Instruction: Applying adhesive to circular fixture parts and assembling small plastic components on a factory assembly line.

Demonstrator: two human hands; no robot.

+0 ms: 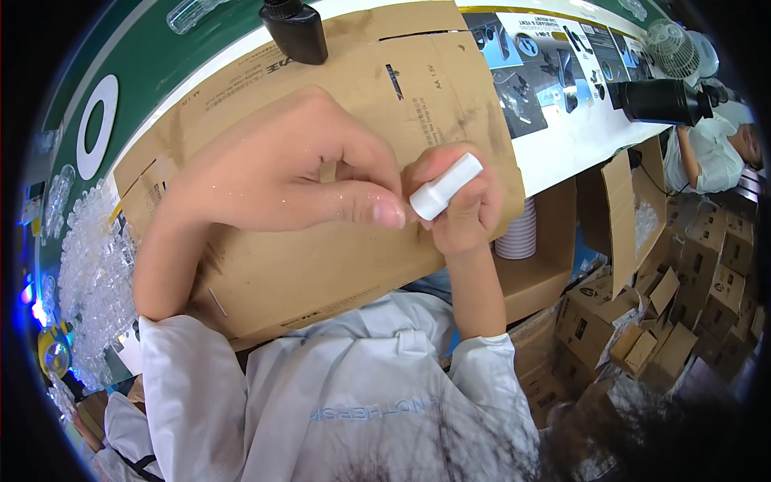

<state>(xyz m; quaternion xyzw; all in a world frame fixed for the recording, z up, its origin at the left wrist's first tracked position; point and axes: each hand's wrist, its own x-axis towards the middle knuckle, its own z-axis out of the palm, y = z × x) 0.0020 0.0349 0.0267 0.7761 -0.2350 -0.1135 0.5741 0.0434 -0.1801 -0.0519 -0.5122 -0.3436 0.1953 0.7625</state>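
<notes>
My right hand (462,205) is closed round a small white plastic cylinder (446,186), held tilted with its upper end pointing up and right. The cylinder widens into a collar at the lower end. Close beside it, my left hand (309,165) has thumb and fingers curled together in a pinch, the thumb tip near the collar. What sits between those left fingertips, if anything, is hidden. Small shiny specks dot the left hand and wrist. Both hands are above a flattened brown cardboard sheet (321,261) spread on the table.
A black bottle (295,34) stands at the cardboard's far edge; another black bottle (662,101) is at right by printed sheets (554,68) and a fan (671,50). Clear plastic pieces (96,273) and a white ring (96,124) lie left. Cardboard boxes (594,313) and a co-worker (711,153) are right.
</notes>
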